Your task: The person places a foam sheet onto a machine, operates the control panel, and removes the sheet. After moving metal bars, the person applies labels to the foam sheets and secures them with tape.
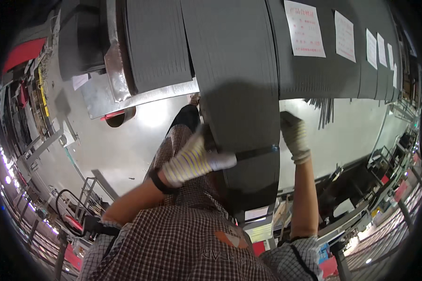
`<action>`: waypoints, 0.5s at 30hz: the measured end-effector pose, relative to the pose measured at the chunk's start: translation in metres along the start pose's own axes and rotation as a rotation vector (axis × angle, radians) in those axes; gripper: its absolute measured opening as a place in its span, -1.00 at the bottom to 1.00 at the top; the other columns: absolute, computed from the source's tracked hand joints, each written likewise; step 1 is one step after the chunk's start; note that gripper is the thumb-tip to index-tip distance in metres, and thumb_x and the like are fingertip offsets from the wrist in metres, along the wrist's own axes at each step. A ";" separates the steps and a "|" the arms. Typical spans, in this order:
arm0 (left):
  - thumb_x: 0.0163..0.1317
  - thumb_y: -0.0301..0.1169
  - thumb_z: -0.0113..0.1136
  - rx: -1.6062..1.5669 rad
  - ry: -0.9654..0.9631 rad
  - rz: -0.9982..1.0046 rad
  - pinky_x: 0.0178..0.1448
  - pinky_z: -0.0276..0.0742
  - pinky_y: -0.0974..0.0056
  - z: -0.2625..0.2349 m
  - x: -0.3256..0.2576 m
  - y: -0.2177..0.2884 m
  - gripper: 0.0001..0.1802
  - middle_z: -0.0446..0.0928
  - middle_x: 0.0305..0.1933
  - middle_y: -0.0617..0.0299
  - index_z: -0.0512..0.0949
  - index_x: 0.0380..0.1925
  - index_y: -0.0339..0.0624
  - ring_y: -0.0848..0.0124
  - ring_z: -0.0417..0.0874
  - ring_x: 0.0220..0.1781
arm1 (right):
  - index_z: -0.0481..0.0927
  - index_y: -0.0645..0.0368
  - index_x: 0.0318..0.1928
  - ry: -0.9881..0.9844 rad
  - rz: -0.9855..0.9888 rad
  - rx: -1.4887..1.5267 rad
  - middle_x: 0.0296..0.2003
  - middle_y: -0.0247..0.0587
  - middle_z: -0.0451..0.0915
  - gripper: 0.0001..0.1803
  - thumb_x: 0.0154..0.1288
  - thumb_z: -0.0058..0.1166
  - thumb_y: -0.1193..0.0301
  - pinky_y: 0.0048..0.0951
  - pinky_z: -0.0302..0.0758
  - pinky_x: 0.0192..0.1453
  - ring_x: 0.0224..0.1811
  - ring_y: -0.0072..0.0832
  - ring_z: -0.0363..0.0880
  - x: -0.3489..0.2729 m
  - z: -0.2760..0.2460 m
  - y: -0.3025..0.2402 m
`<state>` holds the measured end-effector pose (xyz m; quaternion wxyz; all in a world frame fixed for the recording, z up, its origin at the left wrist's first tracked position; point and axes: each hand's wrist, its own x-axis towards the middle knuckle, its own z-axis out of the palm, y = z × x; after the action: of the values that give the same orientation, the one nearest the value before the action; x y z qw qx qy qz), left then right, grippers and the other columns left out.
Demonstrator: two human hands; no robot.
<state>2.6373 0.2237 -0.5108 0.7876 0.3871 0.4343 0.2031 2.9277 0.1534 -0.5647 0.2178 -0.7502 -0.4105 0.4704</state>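
A person wearing pale gloves with yellow and dark stripes works over a long, dark grey panel [239, 112], which runs from the top centre down toward the person's waist. A narrow black band [255, 152] crosses it between the hands. The left hand [192, 161] is at the panel's left edge, motion-blurred; whether its fingers pinch anything cannot be told. The right hand [294, 133] is just beside the right edge, its dark-tipped fingers curled and close together; whether they touch the panel is unclear.

Another dark grey panel [157, 47] lies to the left, over a shiny metal plate [101, 96]. To the right, a row of dark grey panels [314, 77] carries white paper slips [305, 28], the nearest showing a heading and several lines of red characters; those farther right are too small to read. Thin dark strips [326, 110] hang below this row. A smaller white label [256, 213] sits near the central panel's lower end. The person's checked apron [173, 239] bears an orange-and-white logo [230, 239] and dark lettering, upside down. Pale floor [126, 159] shows beneath.
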 end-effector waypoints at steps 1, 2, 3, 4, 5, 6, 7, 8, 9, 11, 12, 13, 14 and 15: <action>0.22 -0.12 0.34 -0.189 -0.061 -0.129 0.37 0.37 0.17 -0.008 0.016 0.032 -0.24 0.49 0.19 0.04 0.30 0.28 -0.33 0.29 0.49 0.25 | 0.64 0.26 -0.09 0.078 -0.185 0.117 -0.36 -0.11 0.67 -0.71 0.38 0.15 0.28 -0.43 0.49 -0.26 -0.30 -0.43 0.62 0.001 -0.003 -0.006; 0.32 0.00 0.22 -0.378 -0.093 -0.267 0.43 0.31 0.10 -0.015 0.019 0.051 -0.25 0.45 0.24 -0.02 0.29 0.30 -0.31 0.25 0.44 0.31 | 0.60 0.28 -0.03 0.150 -0.186 0.124 -0.38 -0.07 0.64 -0.67 0.43 0.08 0.25 -0.31 0.50 -0.25 -0.32 -0.27 0.63 -0.003 0.004 -0.056; 0.37 -0.08 0.17 -0.158 -0.036 0.057 0.30 0.40 0.24 -0.013 0.026 0.044 -0.31 0.50 0.16 0.02 0.28 0.30 -0.35 0.32 0.50 0.22 | 0.60 0.30 -0.05 0.235 -0.404 -0.204 -0.39 -0.02 0.62 -0.62 0.45 0.04 0.19 -0.24 0.51 -0.23 -0.32 -0.16 0.63 -0.028 0.009 -0.073; 0.32 0.15 0.13 0.106 -0.008 0.007 0.45 0.24 0.04 -0.007 0.018 0.041 -0.16 0.38 0.30 -0.10 0.29 0.31 -0.35 0.14 0.38 0.36 | 0.59 0.31 -0.08 0.333 -0.638 -0.524 -0.41 0.03 0.61 -0.57 0.47 0.00 0.12 -0.16 0.51 -0.22 -0.31 -0.06 0.64 -0.037 0.011 -0.078; 0.28 0.06 0.22 0.302 -0.044 0.062 0.43 0.28 0.05 -0.004 0.008 0.035 -0.16 0.37 0.31 -0.11 0.23 0.35 -0.30 0.11 0.40 0.35 | 0.59 0.31 -0.12 0.070 -0.457 -0.403 -0.40 0.09 0.60 -0.50 0.46 -0.03 0.04 -0.11 0.50 -0.21 -0.31 0.02 0.62 -0.041 -0.004 -0.090; 0.23 -0.03 0.32 0.508 -0.042 0.110 0.42 0.32 0.06 -0.002 -0.016 0.024 -0.12 0.36 0.31 -0.11 0.16 0.39 -0.24 0.07 0.42 0.33 | 0.59 0.31 -0.17 -0.214 -0.296 -0.259 -0.39 0.15 0.58 -0.43 0.45 -0.07 -0.05 -0.06 0.49 -0.21 -0.31 0.09 0.59 -0.042 -0.018 -0.102; 0.14 -0.04 0.40 0.567 -0.043 0.102 0.47 0.25 -0.04 -0.001 -0.049 -0.033 0.05 0.29 0.35 -0.16 0.00 0.46 -0.20 -0.04 0.35 0.39 | 0.59 0.31 -0.22 -0.463 0.003 -0.483 -0.37 0.19 0.58 -0.36 0.42 -0.10 -0.13 -0.03 0.48 -0.21 -0.30 0.11 0.59 -0.046 -0.030 -0.112; 0.12 -0.06 0.43 0.670 -0.073 0.004 0.48 0.22 -0.05 0.011 -0.067 -0.046 0.09 0.31 0.34 -0.15 -0.06 0.44 -0.23 -0.03 0.33 0.40 | 0.59 0.31 -0.22 -0.471 -0.003 -0.480 -0.37 0.19 0.58 -0.36 0.42 -0.10 -0.13 -0.03 0.48 -0.21 -0.30 0.11 0.59 -0.051 -0.026 -0.111; 0.14 -0.08 0.42 0.330 -0.003 -0.096 0.49 0.22 -0.05 0.018 -0.064 -0.035 0.03 0.32 0.33 -0.10 0.00 0.41 -0.25 -0.02 0.33 0.39 | 0.59 0.31 -0.23 -0.342 -0.023 -0.523 -0.35 0.20 0.59 -0.35 0.42 -0.10 -0.13 -0.03 0.49 -0.18 -0.27 0.12 0.60 -0.053 -0.021 -0.111; 0.17 -0.11 0.40 -0.009 0.036 -0.166 0.47 0.25 -0.01 0.024 -0.037 -0.009 -0.09 0.36 0.29 -0.01 0.12 0.35 -0.28 0.02 0.36 0.36 | 0.59 0.32 -0.23 -0.046 -0.202 -0.359 -0.29 0.23 0.61 -0.35 0.41 -0.09 -0.13 -0.05 0.51 -0.11 -0.21 0.15 0.59 -0.050 -0.009 -0.103; 0.19 -0.12 0.39 -0.010 0.019 -0.143 0.44 0.28 0.03 0.028 -0.025 -0.008 -0.16 0.38 0.26 0.04 0.18 0.32 -0.28 0.04 0.38 0.33 | 0.59 0.32 -0.23 -0.036 -0.189 -0.368 -0.29 0.23 0.61 -0.35 0.41 -0.09 -0.13 -0.05 0.51 -0.11 -0.21 0.15 0.59 -0.056 -0.005 -0.101; 0.23 -0.15 0.36 -0.069 0.155 -0.090 0.36 0.33 0.10 0.039 -0.022 -0.018 -0.25 0.42 0.19 0.06 0.24 0.27 -0.28 0.15 0.40 0.30 | 0.59 0.33 -0.19 -0.059 -0.150 -0.485 -0.26 0.23 0.62 -0.36 0.40 -0.07 -0.12 -0.06 0.52 -0.10 -0.19 0.14 0.60 -0.053 0.000 -0.102; 0.23 -0.15 0.36 -0.064 0.162 -0.076 0.36 0.33 0.10 0.032 -0.024 -0.024 -0.25 0.42 0.19 0.06 0.24 0.27 -0.28 0.15 0.40 0.30 | 0.59 0.34 -0.15 -0.080 -0.109 -0.603 -0.23 0.22 0.62 -0.36 0.39 -0.05 -0.11 -0.07 0.52 -0.09 -0.17 0.13 0.60 -0.051 0.003 -0.104; 0.20 -0.18 0.39 -0.018 0.186 0.027 0.32 0.36 0.12 0.019 -0.028 -0.027 -0.26 0.44 0.16 0.08 0.26 0.25 -0.28 0.23 0.43 0.26 | 0.58 0.36 -0.04 -0.051 -0.320 -0.656 -0.20 0.19 0.63 -0.40 0.40 -0.02 -0.03 -0.07 0.53 -0.06 -0.13 0.11 0.60 -0.052 -0.006 -0.101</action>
<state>2.6378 0.1804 -0.5111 0.7446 0.3651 0.4984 0.2528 2.8801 0.1689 -0.4626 0.0262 -0.6944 -0.6571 0.2919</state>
